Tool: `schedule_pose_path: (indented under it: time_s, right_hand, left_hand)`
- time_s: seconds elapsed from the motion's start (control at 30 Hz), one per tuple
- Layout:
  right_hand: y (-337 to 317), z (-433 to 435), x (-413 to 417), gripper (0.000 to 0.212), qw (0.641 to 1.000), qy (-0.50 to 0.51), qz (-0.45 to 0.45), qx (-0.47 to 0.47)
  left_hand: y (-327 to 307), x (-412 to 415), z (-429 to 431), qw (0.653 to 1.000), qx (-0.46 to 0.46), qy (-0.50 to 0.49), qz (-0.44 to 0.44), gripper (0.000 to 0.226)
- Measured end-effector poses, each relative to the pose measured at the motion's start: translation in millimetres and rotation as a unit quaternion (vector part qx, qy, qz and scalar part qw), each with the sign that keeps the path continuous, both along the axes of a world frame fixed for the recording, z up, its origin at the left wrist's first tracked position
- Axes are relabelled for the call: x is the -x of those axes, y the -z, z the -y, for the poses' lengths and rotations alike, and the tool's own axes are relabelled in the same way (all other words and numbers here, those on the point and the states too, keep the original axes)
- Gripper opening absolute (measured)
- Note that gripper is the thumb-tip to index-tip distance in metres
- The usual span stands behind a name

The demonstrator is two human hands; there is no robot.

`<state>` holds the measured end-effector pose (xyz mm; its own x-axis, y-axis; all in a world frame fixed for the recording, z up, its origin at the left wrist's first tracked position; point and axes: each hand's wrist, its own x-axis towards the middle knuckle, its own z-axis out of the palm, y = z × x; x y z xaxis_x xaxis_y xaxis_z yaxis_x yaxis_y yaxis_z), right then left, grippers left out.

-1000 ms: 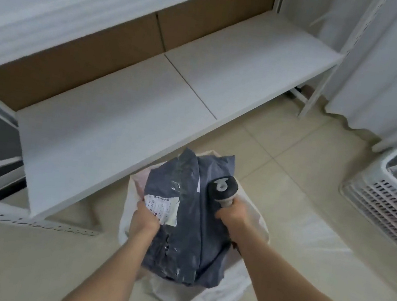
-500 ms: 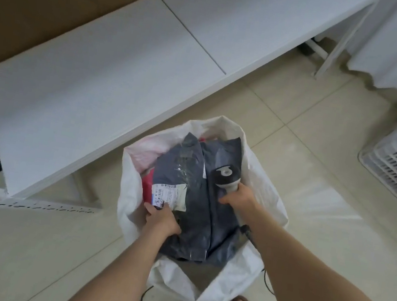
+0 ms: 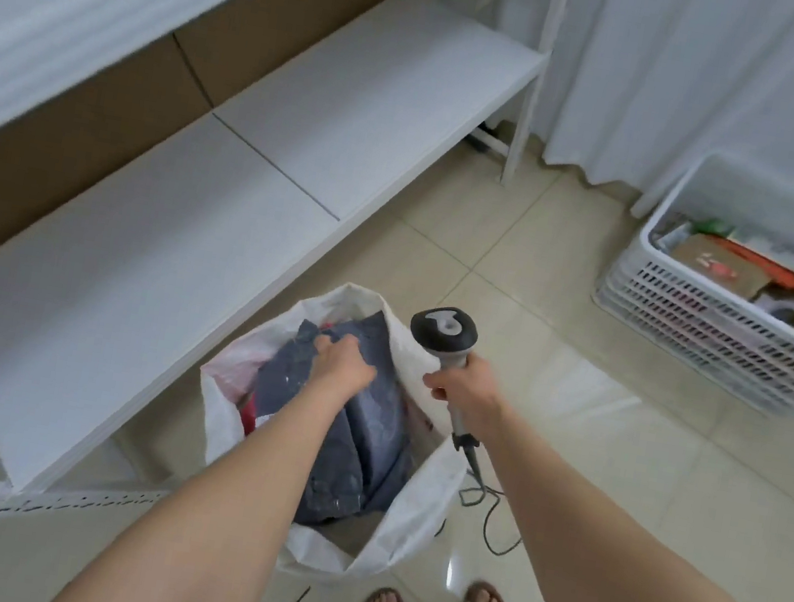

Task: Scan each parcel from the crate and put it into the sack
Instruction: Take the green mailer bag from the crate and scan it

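Left hand (image 3: 345,368), fingers curled on grey parcel (image 3: 376,435), should seat it deep in sack (image 3: 413,516); right hand (image 3: 466,390) grips scanner (image 3: 444,334), held clear.

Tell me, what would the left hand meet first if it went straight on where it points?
The left hand meets the grey parcel it holds inside the sack; past that, probably the sack's far wall, though depth is unclear.

No legible text is showing. Scanner (image 3: 443,331), centre frame, is carrying only a pale keyhole-shaped mark — brown parcel (image 3: 712,265) in the crate (image 3: 722,334), right side, is showing red print, unreadable.
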<state>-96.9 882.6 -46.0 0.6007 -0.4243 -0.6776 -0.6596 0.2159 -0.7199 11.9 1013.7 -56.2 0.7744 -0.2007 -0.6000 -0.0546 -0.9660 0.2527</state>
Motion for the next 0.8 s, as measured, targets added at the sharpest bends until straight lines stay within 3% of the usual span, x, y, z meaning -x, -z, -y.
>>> schedule_pose_path:
  time_s: [0.23,0.4,0.8]
  right_hand:
    - [-98.3,98.6,72.8,0.018,0.985,0.146,0.083,-0.025]
    - [-155.7,188.3,135.8,0.014,0.934,0.299,0.163,-0.108]
    - [-190.9,377.5,225.6,0.017,0.863,0.459,0.176,-0.117]
  left_hand:
    - [-113.3,47.8,139.7,0.993,0.053,0.089,0.051,0.055]
    - [-177.5,101.1,250.6,0.981,0.090,0.153,0.072,0.054]
    - [-229.7,186.8,483.5,0.948,0.146,0.273,0.070,0.050]
